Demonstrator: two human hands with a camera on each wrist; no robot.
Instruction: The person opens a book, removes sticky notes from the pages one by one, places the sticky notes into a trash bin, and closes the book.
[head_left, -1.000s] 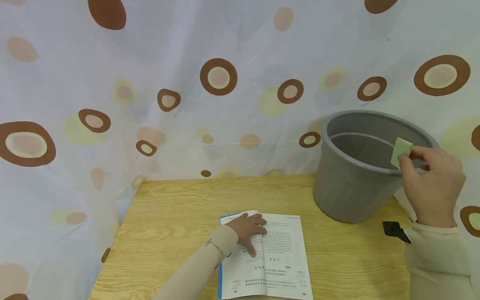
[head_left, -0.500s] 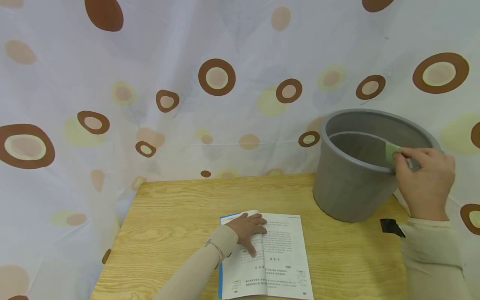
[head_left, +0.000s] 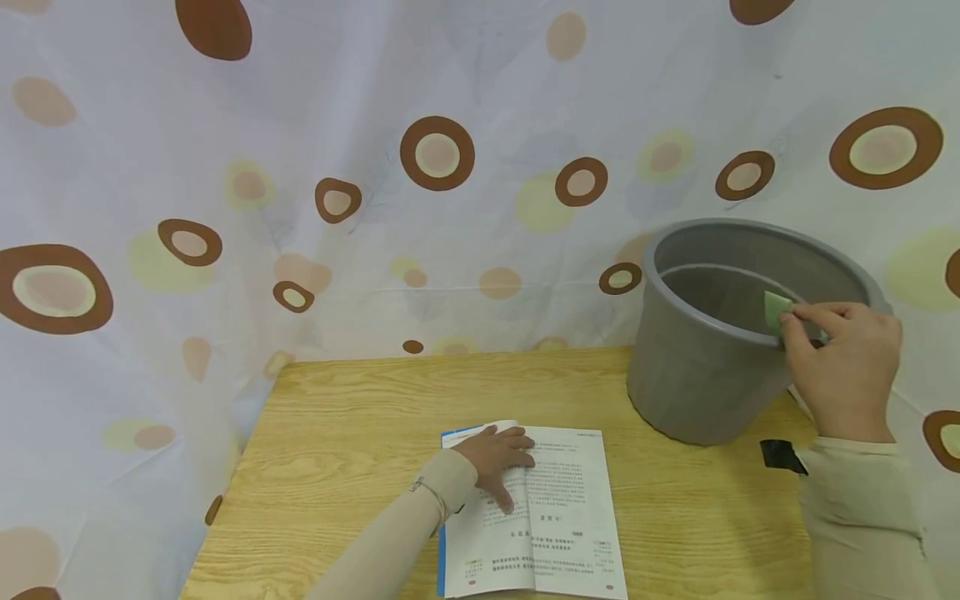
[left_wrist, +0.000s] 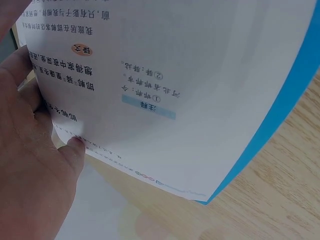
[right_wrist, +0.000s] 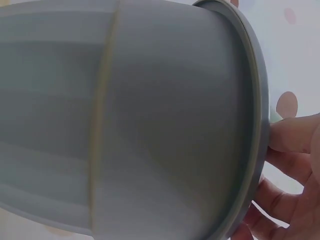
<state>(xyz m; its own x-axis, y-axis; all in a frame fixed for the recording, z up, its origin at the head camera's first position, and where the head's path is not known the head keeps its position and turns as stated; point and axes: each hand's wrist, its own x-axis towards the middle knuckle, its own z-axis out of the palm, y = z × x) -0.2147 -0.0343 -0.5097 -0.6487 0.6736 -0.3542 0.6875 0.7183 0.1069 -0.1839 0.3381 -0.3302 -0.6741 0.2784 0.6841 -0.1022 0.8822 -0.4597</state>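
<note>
An open book (head_left: 573,500) with printed white pages and a blue cover edge lies on the table. My left hand (head_left: 495,458) rests with spread fingers on its left page near the top. The left wrist view also shows that page (left_wrist: 215,60), with my thumb and fingers along its border. My right hand (head_left: 847,358) pinches a small green slip of paper (head_left: 777,312) between thumb and forefinger, over the near rim of a grey plastic bin (head_left: 697,375). From the right wrist, the bin's outer wall (right_wrist: 175,125) hides the slip.
The bin stands at the back right of the wooden table (head_left: 360,425). A white curtain (head_left: 495,225) with brown and yellow spots hangs behind. A black strap (head_left: 782,456) sticks out from the right sleeve.
My right hand has moved left with the green slip, which is now further over the bin's opening. My left hand and the book have stayed in place.
</note>
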